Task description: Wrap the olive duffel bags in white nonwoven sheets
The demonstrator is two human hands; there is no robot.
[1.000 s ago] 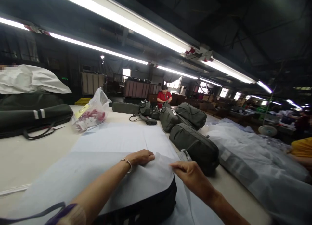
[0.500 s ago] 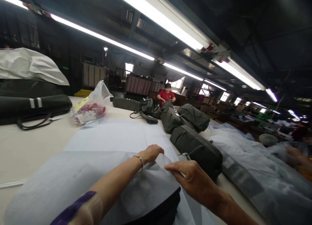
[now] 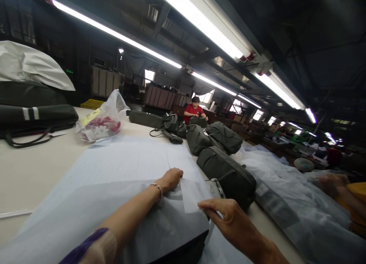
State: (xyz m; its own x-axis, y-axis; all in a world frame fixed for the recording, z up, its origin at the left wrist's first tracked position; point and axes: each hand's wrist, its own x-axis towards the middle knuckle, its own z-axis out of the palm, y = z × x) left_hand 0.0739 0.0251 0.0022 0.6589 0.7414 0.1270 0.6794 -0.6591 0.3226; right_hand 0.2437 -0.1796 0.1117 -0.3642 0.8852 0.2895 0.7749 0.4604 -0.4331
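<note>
A thin, translucent white sheet point(image 3: 94, 210) lies over a black bag point(image 3: 185, 247), whose dark lower edge shows in front of me. My left hand point(image 3: 172, 178), with a bracelet at its wrist, reaches across the sheet and its fingers are closed on the sheet's far edge. Its fingertips are partly hidden. Thumb and fingers of my right hand point(image 3: 228, 214) pinch a corner of the sheet's pale flap point(image 3: 190, 195), which stretches between the two hands. More white sheets point(image 3: 122, 157) lie flat beneath and beyond.
Several dark bags point(image 3: 228, 176) stand to the right and beyond. A plastic bag with red contents point(image 3: 100, 126) sits at the left, near a black case point(image 3: 37, 117). Clear plastic point(image 3: 286, 187) covers the right side, beside another person's blurred hands. A person in red point(image 3: 195, 109) works at the far end.
My left hand has shifted slightly left. My right hand has drawn the corner a little down and toward me, so the flap spreads flatter between them.
</note>
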